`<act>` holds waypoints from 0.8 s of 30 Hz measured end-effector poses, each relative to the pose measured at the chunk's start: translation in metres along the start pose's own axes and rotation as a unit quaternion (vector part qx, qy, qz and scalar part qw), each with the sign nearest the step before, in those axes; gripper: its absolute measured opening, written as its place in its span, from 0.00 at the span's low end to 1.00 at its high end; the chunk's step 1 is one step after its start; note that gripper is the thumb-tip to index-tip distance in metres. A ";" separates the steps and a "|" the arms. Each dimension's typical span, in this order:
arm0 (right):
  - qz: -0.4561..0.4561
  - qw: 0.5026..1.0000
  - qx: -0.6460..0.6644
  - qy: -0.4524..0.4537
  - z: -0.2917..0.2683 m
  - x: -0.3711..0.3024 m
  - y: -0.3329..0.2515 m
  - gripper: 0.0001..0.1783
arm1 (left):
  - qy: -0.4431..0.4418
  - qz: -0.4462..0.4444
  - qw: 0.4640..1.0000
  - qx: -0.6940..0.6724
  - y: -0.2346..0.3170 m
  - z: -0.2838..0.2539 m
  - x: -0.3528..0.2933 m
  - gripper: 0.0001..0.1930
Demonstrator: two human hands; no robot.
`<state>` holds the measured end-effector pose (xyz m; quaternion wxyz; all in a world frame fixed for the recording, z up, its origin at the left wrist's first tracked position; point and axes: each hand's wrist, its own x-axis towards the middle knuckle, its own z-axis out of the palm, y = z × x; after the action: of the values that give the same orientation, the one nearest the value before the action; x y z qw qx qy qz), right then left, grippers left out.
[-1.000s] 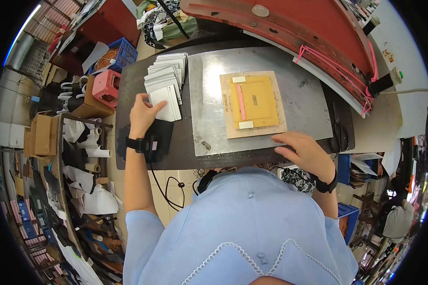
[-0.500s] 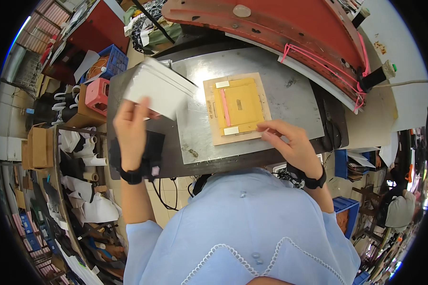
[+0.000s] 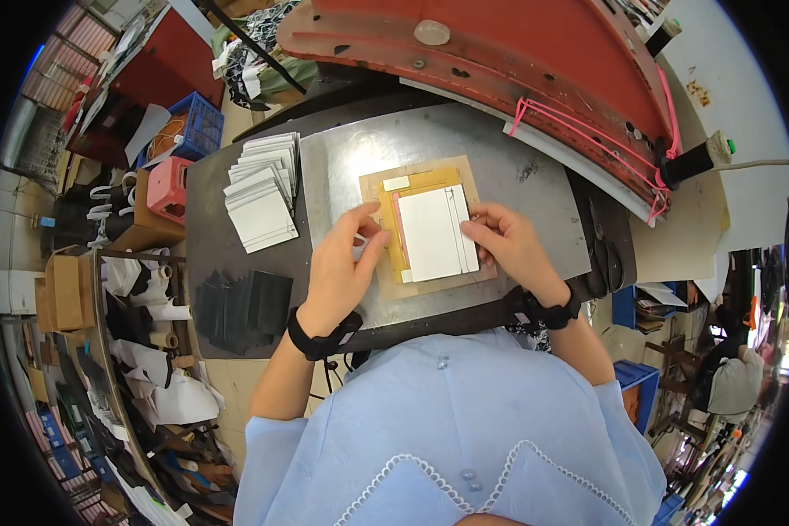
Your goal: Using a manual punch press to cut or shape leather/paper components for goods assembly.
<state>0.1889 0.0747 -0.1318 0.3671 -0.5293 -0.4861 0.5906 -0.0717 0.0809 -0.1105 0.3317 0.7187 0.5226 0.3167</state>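
Observation:
A white rectangular card (image 3: 434,235) with thin dark lines lies on a yellow template (image 3: 398,215) that has a pink strip and small white tabs. Beneath the template is a tan board (image 3: 373,187) on the metal plate. At the card's right edge, my right hand (image 3: 513,245) has its thumb and fingers closed on the border. My left hand (image 3: 337,263) hovers by the template's left side, thumb and fingers apart, holding nothing. To the left, a fanned stack of similar white cards (image 3: 263,210) rests on the dark table, above a pile of black pieces (image 3: 241,309).
The metal plate (image 3: 333,158) covers much of the dark table (image 3: 206,206). A red machine body (image 3: 500,61) with pink cord overhangs the far right. Dark scissors (image 3: 605,259) lie at the table's right. A pink stool (image 3: 168,188) and blue crate (image 3: 203,124) stand left.
My left hand has put the stack of white cards down at the left and moved right to the template. One white card now lies on the template, at my right hand.

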 end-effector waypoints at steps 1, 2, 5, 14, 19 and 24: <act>-0.001 1.000 -0.005 0.004 0.000 0.005 -0.003 0.16 | 0.003 0.047 0.997 0.065 -0.006 -0.001 0.001 0.18; -0.003 1.000 -0.010 0.009 0.001 0.008 -0.005 0.17 | 0.006 0.094 0.987 0.129 -0.010 -0.002 0.002 0.17; 0.001 0.999 -0.046 0.025 0.005 0.015 -0.011 0.18 | -0.017 0.162 0.976 0.143 -0.012 0.002 0.006 0.16; 0.000 0.997 -0.065 0.049 0.016 0.020 -0.007 0.17 | -0.040 0.180 0.967 0.178 -0.012 0.007 0.008 0.18; -0.002 0.996 -0.069 0.049 0.016 0.022 -0.006 0.18 | -0.045 0.181 0.966 0.177 -0.014 0.009 0.009 0.19; -0.033 0.990 -0.122 0.068 0.017 0.021 -0.002 0.20 | -0.053 0.183 0.963 0.191 -0.014 0.009 0.009 0.20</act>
<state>0.1686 0.0920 -0.1357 0.3508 -0.5929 -0.5457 0.4770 -0.0694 0.0919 -0.1259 0.1517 0.8680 0.4144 0.2276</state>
